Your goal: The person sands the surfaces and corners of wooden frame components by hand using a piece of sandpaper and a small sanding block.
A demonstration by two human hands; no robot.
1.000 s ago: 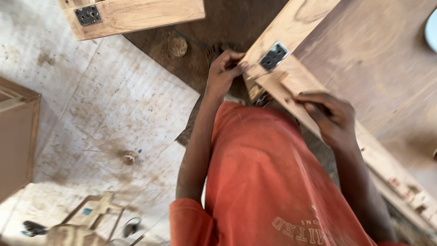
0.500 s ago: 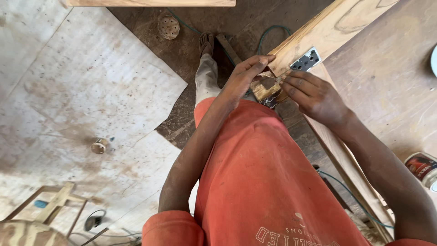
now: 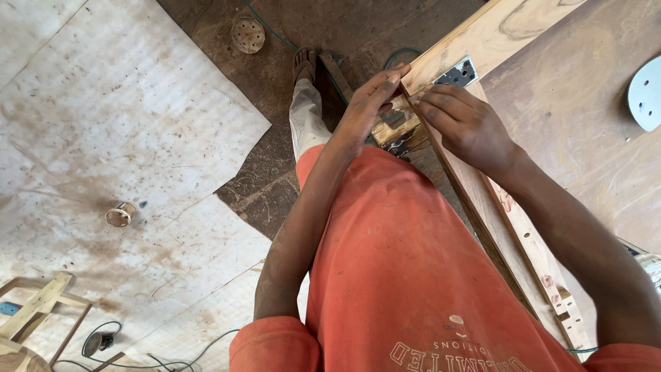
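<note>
Pinching a small wooden block point(image 3: 394, 124) against the edge of the long plank point(image 3: 482, 41), the left hand point(image 3: 361, 114) and right hand point(image 3: 468, 124) meet at one o'clock. The block could slip off that edge if either pinch loosens, or a fingertip could catch the metal plate point(image 3: 456, 73) just beyond.

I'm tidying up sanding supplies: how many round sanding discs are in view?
2: a brown perforated disc on the floor near the top, and a pale disc on the board at the right edge, partly cut off. Others may be hidden.
</note>
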